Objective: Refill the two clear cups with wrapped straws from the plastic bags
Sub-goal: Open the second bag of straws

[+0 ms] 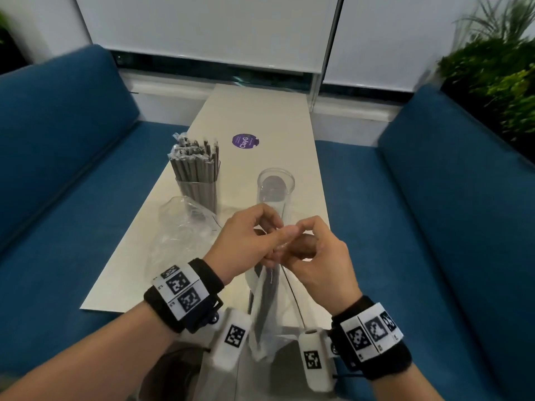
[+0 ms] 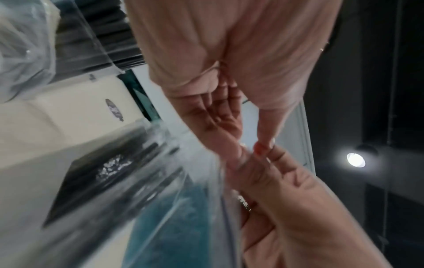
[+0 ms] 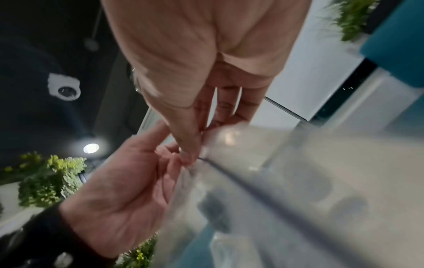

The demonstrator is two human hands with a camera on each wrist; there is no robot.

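Pinching the top edge of a hanging plastic bag (image 1: 267,302) of dark wrapped straws (image 1: 269,293), the left hand (image 1: 246,244) and right hand (image 1: 315,256) meet above the near end of the table (image 1: 260,117), each clamped on the film. Far left stands a cup (image 1: 199,189) already packed with straws; just right of it the second cup (image 1: 275,189) is empty. A crumpled bag (image 1: 179,227) lies near left. Risk: a sudden tear could spill straws onto the blue seat (image 1: 390,256). Only the wrist views show fingertips (image 2: 263,145) gripping the film; only the head view shows both cups.
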